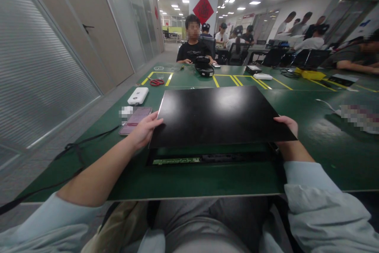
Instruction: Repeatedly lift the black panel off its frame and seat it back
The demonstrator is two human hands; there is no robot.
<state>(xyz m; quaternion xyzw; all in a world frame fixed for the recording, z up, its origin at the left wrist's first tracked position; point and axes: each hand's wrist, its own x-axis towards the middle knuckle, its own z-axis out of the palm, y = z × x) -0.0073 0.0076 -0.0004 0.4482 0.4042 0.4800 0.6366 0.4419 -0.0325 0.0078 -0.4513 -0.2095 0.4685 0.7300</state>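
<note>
A flat black glossy display panel (216,117) is held above the table, its surface reflecting the ceiling lights. My left hand (145,130) grips its left edge, thumb on top and fingers underneath. At the opposite edge, my right hand (286,127) holds the panel near the front right corner, thumb over it. Below the panel, partly hidden, lies a dark frame (231,158) with a narrow green circuit board (176,161) along its front side.
Left on the green table (207,182) are a phone (136,120), a white power bank (138,96) and red-handled scissors (156,82). A black strap (71,148) trails off the left edge. Across the table sits a person (194,49) behind a black case (204,67).
</note>
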